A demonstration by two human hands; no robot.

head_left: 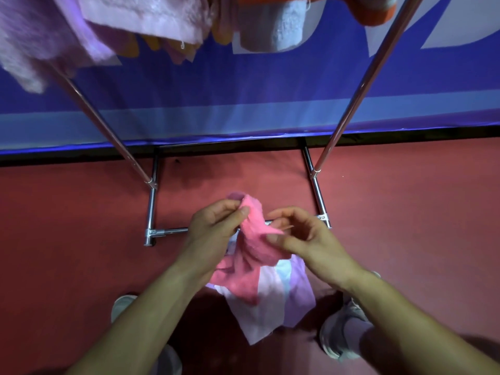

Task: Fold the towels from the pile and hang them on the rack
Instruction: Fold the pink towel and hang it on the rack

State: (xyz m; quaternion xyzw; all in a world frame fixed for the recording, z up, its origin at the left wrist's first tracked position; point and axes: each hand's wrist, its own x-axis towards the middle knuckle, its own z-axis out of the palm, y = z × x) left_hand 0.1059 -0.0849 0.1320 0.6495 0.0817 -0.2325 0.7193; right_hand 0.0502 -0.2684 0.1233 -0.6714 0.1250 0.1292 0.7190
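Pink towel (253, 247), crumpled, fleecy, unfolded

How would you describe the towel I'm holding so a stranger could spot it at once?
Find the metal rack on the red floor; just before its near base bar, the left hand and right hand pinch a crumpled pink towel. Unlike the white towel and lilac towel lying on the floor beneath, it is bright pink and lifted.

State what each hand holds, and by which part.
Both hold the pink towel: the left hand pinches its top end, the right hand its side edge.
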